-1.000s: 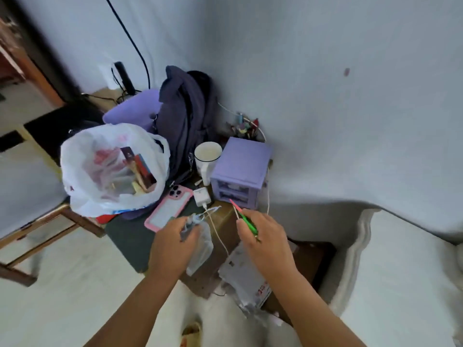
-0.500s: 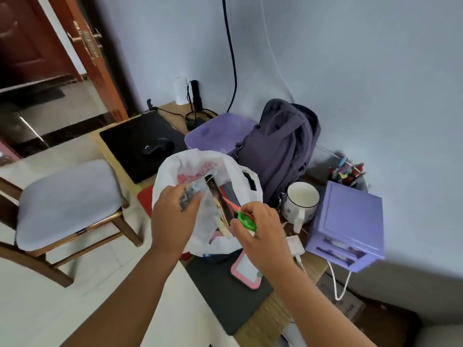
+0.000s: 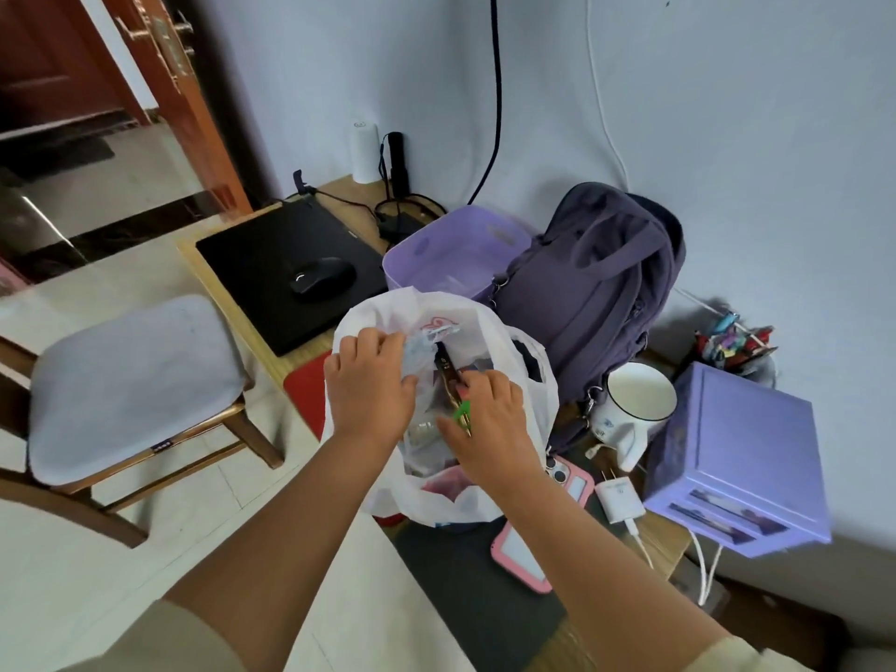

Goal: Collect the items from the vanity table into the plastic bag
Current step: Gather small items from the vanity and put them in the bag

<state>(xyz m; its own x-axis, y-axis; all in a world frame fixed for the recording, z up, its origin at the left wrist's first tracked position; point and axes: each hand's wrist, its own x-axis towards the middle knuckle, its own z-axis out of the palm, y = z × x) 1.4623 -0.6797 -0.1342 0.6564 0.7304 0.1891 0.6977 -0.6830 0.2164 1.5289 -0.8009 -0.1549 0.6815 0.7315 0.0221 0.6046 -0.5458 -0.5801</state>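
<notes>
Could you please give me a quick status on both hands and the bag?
Left hand holds clear wrapper over plastic bag. Right hand grips green pen inside. Nothing blocking.

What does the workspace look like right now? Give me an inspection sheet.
Surface: wooden table, crowded.
Job's things: white plastic bag open, partly filled; pink-cased phone and white charger not yet bagged.
Clutter: laptop, mouse, purple bin, backpack, mug, purple drawer box.
Hands: left hand grips a clear wrapper; right hand pinches a green-tipped tool, both over the bag.
Cables: black cable and white cable on wall.
Surroundings: chair, door.
</notes>
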